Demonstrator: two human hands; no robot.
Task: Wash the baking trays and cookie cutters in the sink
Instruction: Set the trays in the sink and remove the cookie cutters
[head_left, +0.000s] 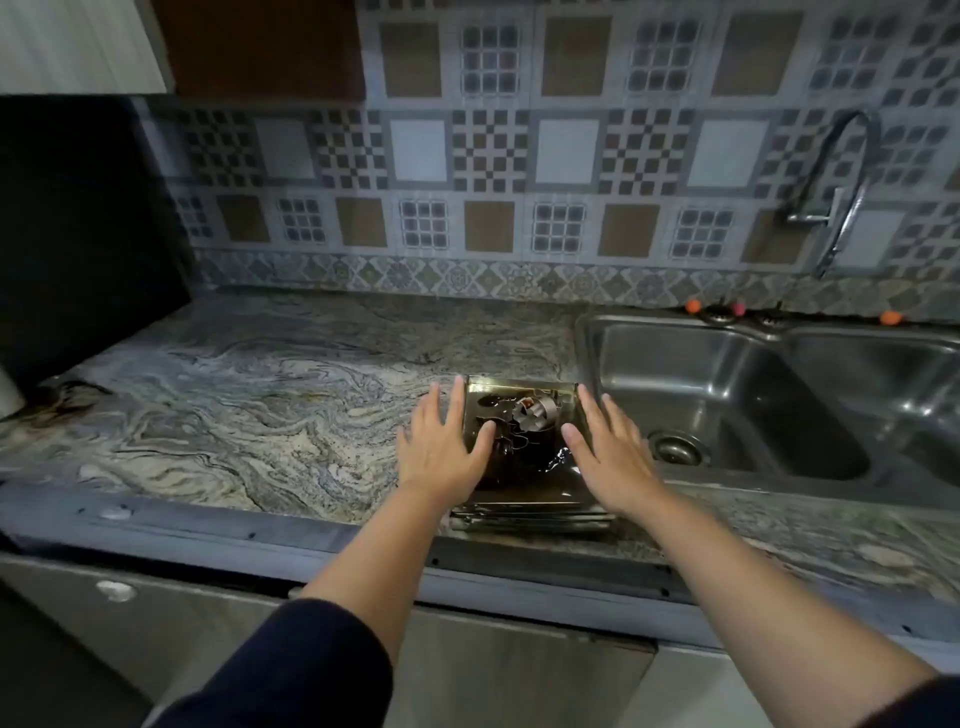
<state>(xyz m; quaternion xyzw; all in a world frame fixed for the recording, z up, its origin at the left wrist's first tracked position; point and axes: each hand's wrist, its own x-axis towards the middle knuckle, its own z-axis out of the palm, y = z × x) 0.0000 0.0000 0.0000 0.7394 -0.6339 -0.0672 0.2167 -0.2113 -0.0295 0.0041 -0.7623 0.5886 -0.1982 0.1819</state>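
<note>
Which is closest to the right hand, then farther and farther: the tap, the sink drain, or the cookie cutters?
From the right hand:
1. Cookie cutters, just to its left on the trays.
2. Sink drain, to its right, close call with the cutters.
3. Tap, far back right.

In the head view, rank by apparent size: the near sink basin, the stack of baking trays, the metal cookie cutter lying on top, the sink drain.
1. Near sink basin
2. Stack of baking trays, partly covered by both hands
3/4. Cookie cutter and sink drain look alike; no ranking.

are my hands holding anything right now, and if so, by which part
Nothing is held. The left hand and right hand are open, fingers straight, at either side of the stacked baking trays.
</note>
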